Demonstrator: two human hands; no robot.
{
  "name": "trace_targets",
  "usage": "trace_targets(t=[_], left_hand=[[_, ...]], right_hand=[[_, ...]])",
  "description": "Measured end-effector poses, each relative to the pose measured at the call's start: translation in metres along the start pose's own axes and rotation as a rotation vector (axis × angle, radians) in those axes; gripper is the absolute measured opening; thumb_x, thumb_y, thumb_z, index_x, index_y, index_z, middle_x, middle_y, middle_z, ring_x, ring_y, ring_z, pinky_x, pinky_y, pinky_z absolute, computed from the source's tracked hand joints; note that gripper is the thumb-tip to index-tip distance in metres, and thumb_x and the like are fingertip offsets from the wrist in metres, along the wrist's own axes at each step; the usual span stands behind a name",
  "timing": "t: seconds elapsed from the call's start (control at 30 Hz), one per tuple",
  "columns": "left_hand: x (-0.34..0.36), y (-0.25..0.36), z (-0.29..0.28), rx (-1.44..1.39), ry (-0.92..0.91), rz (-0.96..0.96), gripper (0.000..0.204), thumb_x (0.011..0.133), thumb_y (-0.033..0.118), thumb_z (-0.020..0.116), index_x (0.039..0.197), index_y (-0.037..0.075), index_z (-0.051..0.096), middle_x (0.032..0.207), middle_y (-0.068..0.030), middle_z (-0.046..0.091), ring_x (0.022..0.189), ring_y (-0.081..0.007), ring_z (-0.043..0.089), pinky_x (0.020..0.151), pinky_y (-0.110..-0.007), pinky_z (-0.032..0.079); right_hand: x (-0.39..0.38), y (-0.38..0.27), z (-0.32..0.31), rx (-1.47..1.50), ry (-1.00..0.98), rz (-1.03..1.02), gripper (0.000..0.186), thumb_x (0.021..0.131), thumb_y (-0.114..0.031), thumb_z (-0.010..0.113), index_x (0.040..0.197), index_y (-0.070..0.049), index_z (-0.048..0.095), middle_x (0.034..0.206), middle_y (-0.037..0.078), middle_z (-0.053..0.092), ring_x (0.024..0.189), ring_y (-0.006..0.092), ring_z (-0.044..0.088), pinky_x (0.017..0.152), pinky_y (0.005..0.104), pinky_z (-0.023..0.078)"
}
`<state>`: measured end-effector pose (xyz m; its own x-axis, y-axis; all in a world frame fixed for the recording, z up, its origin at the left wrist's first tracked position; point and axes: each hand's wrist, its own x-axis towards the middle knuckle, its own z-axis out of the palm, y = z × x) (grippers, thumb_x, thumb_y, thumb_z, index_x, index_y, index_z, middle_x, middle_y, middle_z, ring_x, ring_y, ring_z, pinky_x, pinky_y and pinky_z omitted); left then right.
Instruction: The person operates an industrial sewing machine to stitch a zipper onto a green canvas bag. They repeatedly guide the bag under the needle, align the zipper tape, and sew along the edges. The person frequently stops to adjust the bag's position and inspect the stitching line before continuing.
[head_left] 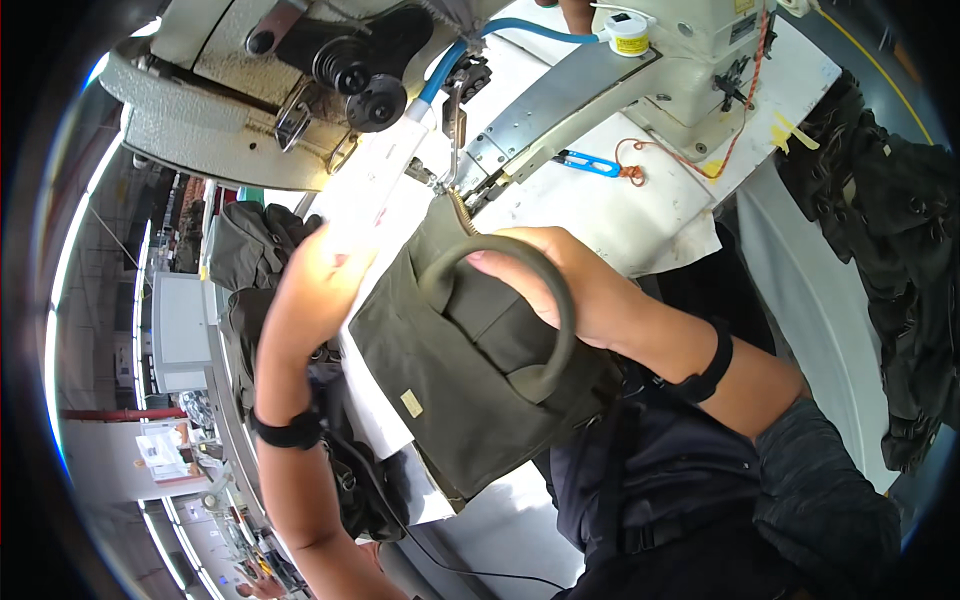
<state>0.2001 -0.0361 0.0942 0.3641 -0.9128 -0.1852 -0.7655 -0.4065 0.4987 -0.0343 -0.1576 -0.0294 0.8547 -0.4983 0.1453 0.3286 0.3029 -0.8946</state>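
Observation:
An olive fabric bag (475, 400) with a rolled handle (562, 330) and a small pale tag lies before me, its zipper edge (460, 210) reaching the sewing machine's needle area (440, 180). My right hand (555, 275) grips the bag's upper right, thumb inside the handle loop, other fingers mostly hidden. My left hand (325, 270) is raised at the bag's upper left, beside the machine; its fingers are blurred and washed out by glare, so I cannot tell their hold.
The machine head (210, 135) arches over the white worktop (620, 220), which holds blue thread snips (590, 163). Olive bags are piled left (250, 250) and right (870, 200). Another person's hand (577, 15) shows at the top. People and benches appear lower left.

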Motion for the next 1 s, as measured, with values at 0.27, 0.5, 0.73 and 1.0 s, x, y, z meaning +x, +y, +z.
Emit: trace_targets(t=[0.27, 0.5, 0.73, 1.0], left_hand=[[0.009, 0.03, 0.061, -0.507, 0.109, -0.06, 0.024, 0.103, 0.019, 0.068, 0.118, 0.0, 0.072, 0.114, -0.0009, 0.071, 0.106, -0.0091, 0.061, 0.097, -0.027, 0.047], [0.021, 0.028, 0.058, -0.58, 0.201, -0.095, 0.021, 0.098, 0.015, 0.074, 0.114, 0.001, 0.075, 0.113, -0.0009, 0.072, 0.106, -0.0088, 0.063, 0.098, -0.026, 0.049], [0.028, 0.02, 0.052, -0.597, 0.144, -0.039, 0.024, 0.096, 0.01, 0.076, 0.116, -0.002, 0.074, 0.111, -0.0031, 0.073, 0.103, -0.0107, 0.066, 0.097, -0.027, 0.05], [0.051, -0.013, 0.043, -0.715, 0.124, 0.129, 0.035, 0.096, 0.005, 0.075, 0.13, -0.003, 0.07, 0.115, -0.0039, 0.072, 0.102, -0.0105, 0.064, 0.094, -0.028, 0.052]], right_hand=[[-0.014, 0.006, 0.003, -0.133, 0.211, 0.02, 0.03, 0.106, -0.022, 0.067, 0.098, 0.006, 0.072, 0.07, 0.003, 0.059, 0.069, 0.0074, 0.045, 0.064, 0.0297, 0.043], [-0.011, 0.004, 0.004, -0.271, 0.25, 0.025, 0.034, 0.107, -0.024, 0.064, 0.088, 0.004, 0.066, 0.066, 0.002, 0.053, 0.066, 0.0094, 0.043, 0.061, 0.0319, 0.041], [-0.034, 0.001, 0.008, -0.338, 0.247, -0.027, 0.035, 0.108, -0.02, 0.063, 0.081, 0.0, 0.056, 0.067, -0.003, 0.04, 0.065, 0.0063, 0.034, 0.056, 0.03, 0.031], [-0.008, 0.009, 0.009, -0.272, 0.266, -0.069, 0.038, 0.106, -0.013, 0.065, 0.074, -0.001, 0.048, 0.064, -0.006, 0.036, 0.063, 0.0042, 0.031, 0.054, 0.0292, 0.028]])
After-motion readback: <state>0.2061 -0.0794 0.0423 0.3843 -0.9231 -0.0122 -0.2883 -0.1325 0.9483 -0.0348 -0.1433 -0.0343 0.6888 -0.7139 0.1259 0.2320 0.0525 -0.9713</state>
